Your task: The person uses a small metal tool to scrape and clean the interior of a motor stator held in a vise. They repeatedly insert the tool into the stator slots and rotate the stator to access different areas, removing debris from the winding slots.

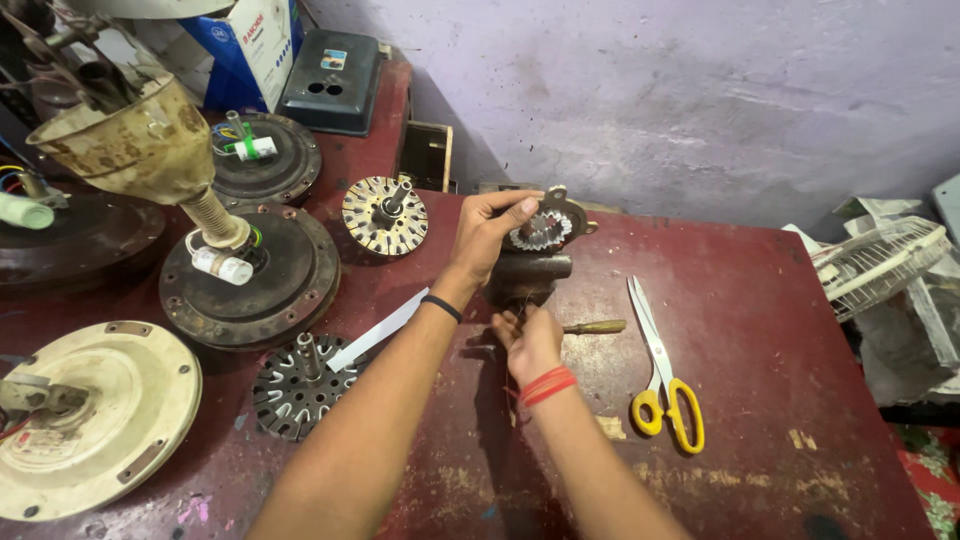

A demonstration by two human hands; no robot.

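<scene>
Dark red surface [760, 330] carrying fan motor housings [250, 275] well left of the fingers. Small vise [528, 272] between both hands, clamping a toothed metal core [543, 231] upright for steadiness. Left hand [487, 232] fingers closed around the core's rim, bracing it. Right hand [530, 343] fingers pinched just below the vise; on what, cannot tell. Scissors [660, 375] and wooden-handled tool [594, 327] lying near, right of the fingers.

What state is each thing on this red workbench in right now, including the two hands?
Left hand: gripping the small stator on the vise.
Right hand: closed low by the vise, at the wooden-handled tool.
Small stator: upright in the vise.
Yellow scissors: lying almost shut, untouched.
Bare stator core: flat, shaft up.
Wound stator: flat, shaft up.
White paper strip: lying loose.
</scene>
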